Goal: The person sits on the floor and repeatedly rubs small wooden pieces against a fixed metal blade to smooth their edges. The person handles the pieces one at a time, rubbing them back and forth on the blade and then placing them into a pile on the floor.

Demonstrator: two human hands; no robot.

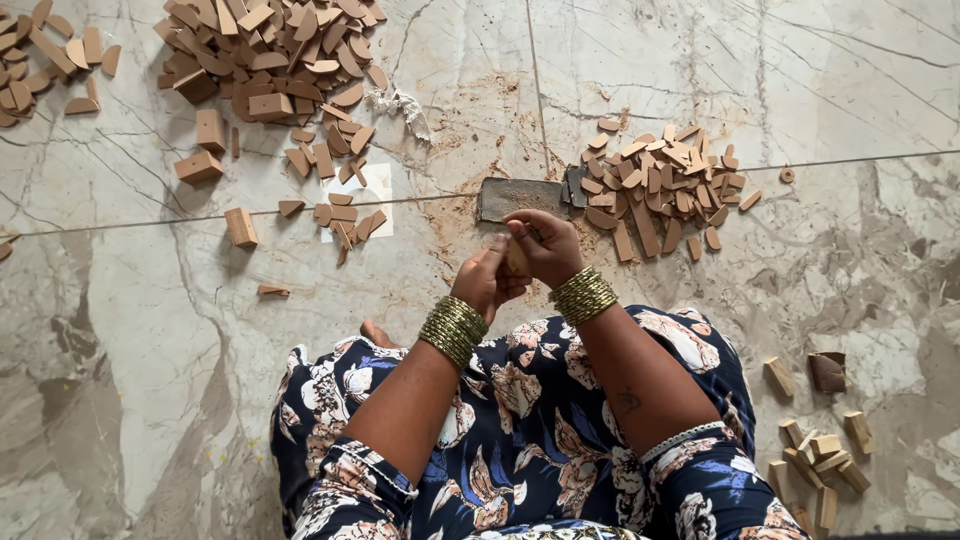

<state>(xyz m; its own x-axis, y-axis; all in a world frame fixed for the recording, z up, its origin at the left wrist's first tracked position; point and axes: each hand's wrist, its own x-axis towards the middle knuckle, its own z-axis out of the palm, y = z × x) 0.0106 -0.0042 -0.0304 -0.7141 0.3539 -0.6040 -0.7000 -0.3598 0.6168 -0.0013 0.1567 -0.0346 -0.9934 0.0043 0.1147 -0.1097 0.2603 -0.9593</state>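
Pinching one small wooden piece (517, 259) between them, the left hand (484, 283) and right hand (545, 247) are curled shut — just above the flowered lap (540, 420).

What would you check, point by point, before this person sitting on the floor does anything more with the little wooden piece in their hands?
1. Both hands on the small wooden piece: ok, left hand and right hand pinch it together.
2. Piece's shape and edges: cannot tell, fingers cover most of it.
3. Dark flat block in front of the hands: ok, lying flat on the floor.
4. Pile of pieces to the right: ok, beside the block.
5. Large pile top left: ok, apart from the hands.
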